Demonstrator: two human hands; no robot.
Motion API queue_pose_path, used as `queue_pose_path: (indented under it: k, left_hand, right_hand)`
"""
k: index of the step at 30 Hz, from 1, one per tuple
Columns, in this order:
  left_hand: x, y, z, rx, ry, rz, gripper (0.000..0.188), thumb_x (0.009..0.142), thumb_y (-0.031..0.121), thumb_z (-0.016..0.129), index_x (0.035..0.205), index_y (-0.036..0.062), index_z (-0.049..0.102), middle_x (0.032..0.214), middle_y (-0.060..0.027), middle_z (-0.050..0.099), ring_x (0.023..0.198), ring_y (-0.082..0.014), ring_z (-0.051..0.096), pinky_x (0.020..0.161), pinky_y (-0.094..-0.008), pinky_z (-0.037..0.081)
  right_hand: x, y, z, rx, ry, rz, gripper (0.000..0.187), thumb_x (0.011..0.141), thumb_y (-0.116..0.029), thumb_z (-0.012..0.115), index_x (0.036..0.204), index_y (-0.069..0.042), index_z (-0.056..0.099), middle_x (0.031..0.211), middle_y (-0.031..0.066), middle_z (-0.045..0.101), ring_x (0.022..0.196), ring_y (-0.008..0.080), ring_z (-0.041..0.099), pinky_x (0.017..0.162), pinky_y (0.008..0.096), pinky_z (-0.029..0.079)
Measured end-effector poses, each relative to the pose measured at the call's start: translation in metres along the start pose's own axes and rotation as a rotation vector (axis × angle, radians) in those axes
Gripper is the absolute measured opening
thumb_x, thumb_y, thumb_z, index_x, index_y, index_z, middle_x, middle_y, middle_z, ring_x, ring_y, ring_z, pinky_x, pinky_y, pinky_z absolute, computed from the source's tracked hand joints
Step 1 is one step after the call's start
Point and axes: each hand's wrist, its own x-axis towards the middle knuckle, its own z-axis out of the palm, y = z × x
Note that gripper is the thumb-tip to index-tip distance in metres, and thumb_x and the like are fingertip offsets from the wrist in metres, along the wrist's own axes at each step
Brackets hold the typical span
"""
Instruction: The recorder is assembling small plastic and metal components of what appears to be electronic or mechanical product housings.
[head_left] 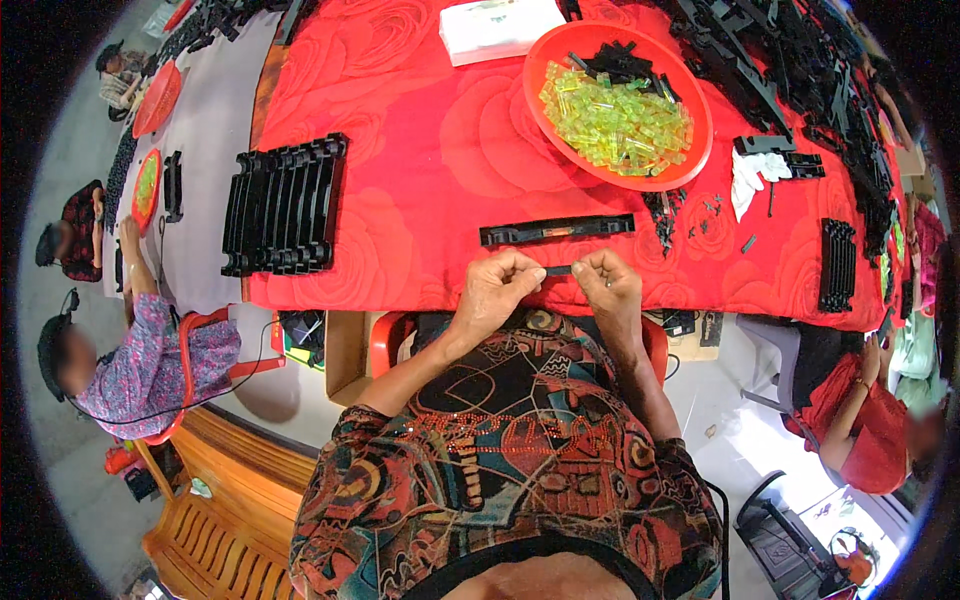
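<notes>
Between my two hands, at the near edge of the red-covered table, a small black strip [557,270] is held by its ends. The fingers of my left hand [497,288] pinch its left end. My right hand [609,287] pinches the other end between thumb and finger. Just beyond my hands a long black plastic part [557,229] lies crosswise on the cloth, with a small orange-brown patch near its middle. Farther back stands a red round tray [697,160] holding many yellow-green translucent pieces [615,120] and a heap of small black pieces [625,65].
A row of black plastic parts [285,205] lies to the left, and a smaller stack [838,265] at the right. A white box [500,28] sits at the back. White gloves [757,180] and black scraps [664,218] lie right of centre. Other people sit on both sides.
</notes>
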Motion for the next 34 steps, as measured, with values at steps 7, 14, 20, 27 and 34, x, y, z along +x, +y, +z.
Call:
queue_pose_path:
  k: [7, 14, 20, 27, 34]
  left_hand:
    - [-0.001, -0.016, -0.004, 0.085, 0.02, 0.027, 0.011, 0.086, 0.006, 0.065, 0.077, 0.0005, 0.061, 0.063, 0.0055, 0.05, 0.059, -0.0011, 0.04, 0.049, -0.0201, 0.032]
    - [0.001, 0.0, -0.003, 0.58, 0.129, 0.491, 0.01, 0.079, 0.007, 0.068, 0.078, 0.0009, 0.061, 0.069, -0.0029, 0.056, 0.063, -0.0148, 0.05, 0.056, -0.0295, 0.04]
    - [0.019, 0.014, -0.017, 1.078, 0.19, 0.727, 0.034, 0.072, 0.007, 0.071, 0.104, 0.001, 0.06, 0.1, -0.0129, 0.059, 0.095, -0.0327, 0.054, 0.08, -0.0397, 0.041]
    - [0.031, -0.01, -0.027, 1.018, 0.12, 0.67, 0.045, 0.068, -0.001, 0.07, 0.111, 0.001, 0.057, 0.103, -0.0136, 0.06, 0.097, -0.0316, 0.054, 0.084, -0.0416, 0.042]
    - [0.031, -0.014, -0.026, 0.956, 0.116, 0.675, 0.046, 0.068, -0.002, 0.07, 0.112, 0.0024, 0.058, 0.104, -0.0138, 0.061, 0.097, -0.0325, 0.054, 0.083, -0.0419, 0.042]
  right_hand:
    - [-0.006, -0.002, 0.001, -0.155, -0.03, 0.003, 0.011, 0.087, -0.007, 0.062, 0.079, -0.002, 0.057, 0.065, -0.0074, 0.045, 0.058, 0.0013, 0.036, 0.05, 0.0186, 0.028]
    - [0.0, -0.01, -0.003, -0.068, 0.024, 0.037, 0.008, 0.086, -0.004, 0.062, 0.079, -0.002, 0.059, 0.065, -0.0081, 0.046, 0.058, 0.0007, 0.037, 0.051, 0.0182, 0.028]
    - [0.021, -0.002, -0.019, 0.023, 0.137, -0.035, 0.012, 0.085, -0.011, 0.064, 0.08, 0.0, 0.06, 0.06, -0.0066, 0.047, 0.055, 0.001, 0.036, 0.046, 0.0204, 0.027]
    - [0.035, 0.001, -0.013, -0.102, 0.13, -0.091, 0.014, 0.084, -0.01, 0.064, 0.076, 0.0, 0.06, 0.054, -0.008, 0.041, 0.05, 0.0014, 0.032, 0.044, 0.0225, 0.024]
    - [0.046, 0.008, -0.007, -0.33, 0.073, -0.113, 0.015, 0.084, -0.014, 0.065, 0.076, -0.002, 0.061, 0.049, -0.0031, 0.038, 0.047, 0.0064, 0.032, 0.043, 0.0273, 0.026]
